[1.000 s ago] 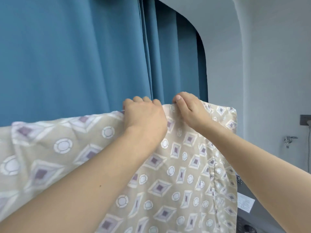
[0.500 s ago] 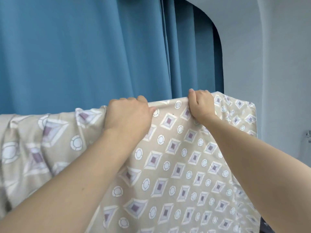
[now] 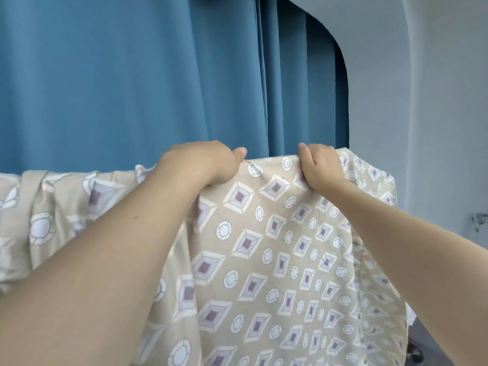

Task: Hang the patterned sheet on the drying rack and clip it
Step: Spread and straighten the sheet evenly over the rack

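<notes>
Now the patterned sheet, draped over the hidden rack before the blue curtain, is being gripped along its top fold by the left hand and right hand, drawn wider apart than before, so spreading is being finished and clipping awaits

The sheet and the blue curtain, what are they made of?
The sheet looks like thin woven cloth, maybe cotton: matte, printed with diamonds and circles, and it bunches into soft folds where the left hand and right hand grip its top edge. The curtain seems a thicker, heavier fabric: plain blue, smooth and dull, hanging in long straight pleats. The exact fibres cannot be told.
</notes>
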`<move>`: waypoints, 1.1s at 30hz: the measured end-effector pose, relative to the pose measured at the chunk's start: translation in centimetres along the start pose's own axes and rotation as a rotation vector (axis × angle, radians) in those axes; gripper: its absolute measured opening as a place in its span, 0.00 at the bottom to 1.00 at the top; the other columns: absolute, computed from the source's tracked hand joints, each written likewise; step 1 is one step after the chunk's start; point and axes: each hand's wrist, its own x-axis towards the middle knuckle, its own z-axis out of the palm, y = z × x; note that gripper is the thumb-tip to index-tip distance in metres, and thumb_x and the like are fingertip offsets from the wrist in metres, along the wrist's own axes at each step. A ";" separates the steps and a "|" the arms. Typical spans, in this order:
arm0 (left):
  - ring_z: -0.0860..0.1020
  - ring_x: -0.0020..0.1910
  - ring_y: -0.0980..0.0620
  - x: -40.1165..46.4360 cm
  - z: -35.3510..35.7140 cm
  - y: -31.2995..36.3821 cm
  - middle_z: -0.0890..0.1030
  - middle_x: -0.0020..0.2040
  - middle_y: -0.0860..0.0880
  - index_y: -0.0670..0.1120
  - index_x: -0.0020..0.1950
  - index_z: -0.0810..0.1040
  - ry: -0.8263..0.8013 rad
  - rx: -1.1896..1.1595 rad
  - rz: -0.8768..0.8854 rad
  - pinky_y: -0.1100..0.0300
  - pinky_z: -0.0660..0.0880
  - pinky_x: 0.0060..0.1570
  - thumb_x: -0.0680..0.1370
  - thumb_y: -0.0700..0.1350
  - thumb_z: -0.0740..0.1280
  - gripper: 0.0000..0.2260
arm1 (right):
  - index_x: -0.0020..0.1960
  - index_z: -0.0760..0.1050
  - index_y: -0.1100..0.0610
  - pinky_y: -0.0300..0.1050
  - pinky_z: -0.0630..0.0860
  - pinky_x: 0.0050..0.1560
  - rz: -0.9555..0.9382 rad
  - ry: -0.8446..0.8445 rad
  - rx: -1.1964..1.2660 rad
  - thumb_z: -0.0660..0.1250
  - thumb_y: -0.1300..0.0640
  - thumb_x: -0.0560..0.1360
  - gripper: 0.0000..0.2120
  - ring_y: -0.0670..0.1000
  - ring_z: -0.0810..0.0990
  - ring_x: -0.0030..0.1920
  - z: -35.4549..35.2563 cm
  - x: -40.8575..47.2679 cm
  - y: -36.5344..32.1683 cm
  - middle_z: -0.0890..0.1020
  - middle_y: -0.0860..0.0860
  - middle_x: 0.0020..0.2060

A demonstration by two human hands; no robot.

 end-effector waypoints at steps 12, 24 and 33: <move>0.74 0.61 0.42 -1.1 0.6 0.3 0.77 0.64 0.46 0.47 0.65 0.74 0.106 0.087 0.047 0.50 0.66 0.49 0.81 0.64 0.42 0.30 | 0.59 0.72 0.60 0.43 0.62 0.55 -0.354 -0.104 0.117 0.54 0.59 0.70 0.20 0.55 0.70 0.48 0.3 -3.2 -1.1 0.74 0.52 0.47; 0.76 0.57 0.42 -1.6 0.9 -0.9 0.79 0.59 0.45 0.47 0.60 0.76 0.207 0.145 0.099 0.52 0.67 0.46 0.81 0.63 0.43 0.29 | 0.56 0.73 0.62 0.48 0.65 0.55 -0.247 -0.046 0.163 0.53 0.57 0.69 0.20 0.55 0.70 0.48 1.3 -3.7 -2.7 0.75 0.53 0.46; 0.73 0.58 0.42 -6.1 1.6 -4.2 0.74 0.60 0.43 0.46 0.63 0.68 0.337 0.432 -0.031 0.48 0.66 0.55 0.83 0.56 0.45 0.20 | 0.31 0.60 0.56 0.53 0.68 0.39 -0.152 -0.105 -0.012 0.42 0.44 0.77 0.23 0.57 0.69 0.32 -0.2 -1.2 -5.2 0.69 0.52 0.27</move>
